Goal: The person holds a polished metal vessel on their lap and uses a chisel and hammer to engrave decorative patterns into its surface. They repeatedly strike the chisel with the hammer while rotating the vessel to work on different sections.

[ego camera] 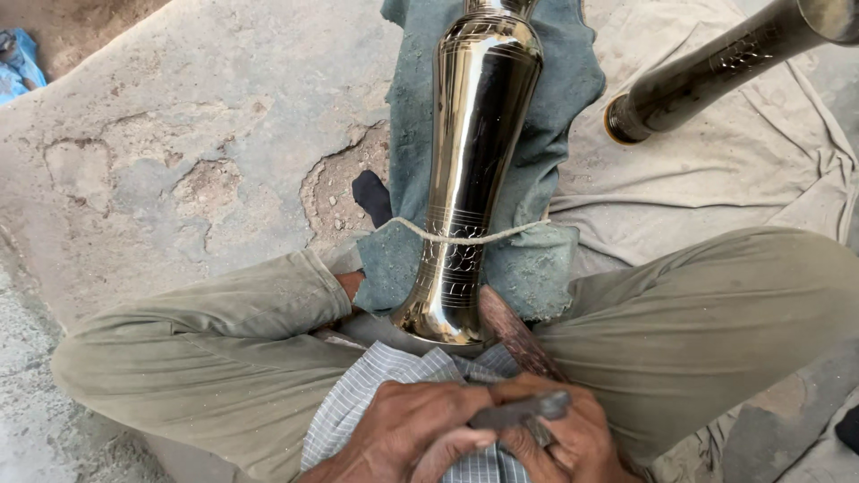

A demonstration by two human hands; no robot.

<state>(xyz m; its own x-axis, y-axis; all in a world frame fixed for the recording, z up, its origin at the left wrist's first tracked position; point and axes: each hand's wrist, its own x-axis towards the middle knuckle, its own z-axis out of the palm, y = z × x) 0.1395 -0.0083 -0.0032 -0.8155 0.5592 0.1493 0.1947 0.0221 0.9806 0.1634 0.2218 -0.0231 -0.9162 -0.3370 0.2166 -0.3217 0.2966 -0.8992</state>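
A tall polished brass vase (474, 152) with engraved bands lies lengthwise on a grey-green cloth (546, 116) in front of me, tied down near its foot by a pale cord (501, 236). My left hand (407, 434) and my right hand (564, 438) meet at the bottom centre, just below the vase's foot. Between them they hold a small dark metal tool (523, 411). A brown wooden stick (514, 335) runs from my right hand up to the vase's foot. My bent legs in olive trousers (215, 331) frame the vase on both sides.
A second dark engraved vase (707, 76) lies at the upper right on a beige cloth (716, 179). The cracked concrete floor (179, 134) spreads to the left, with a broken patch (335, 192) beside the green cloth. A blue object (18, 63) lies at the far left.
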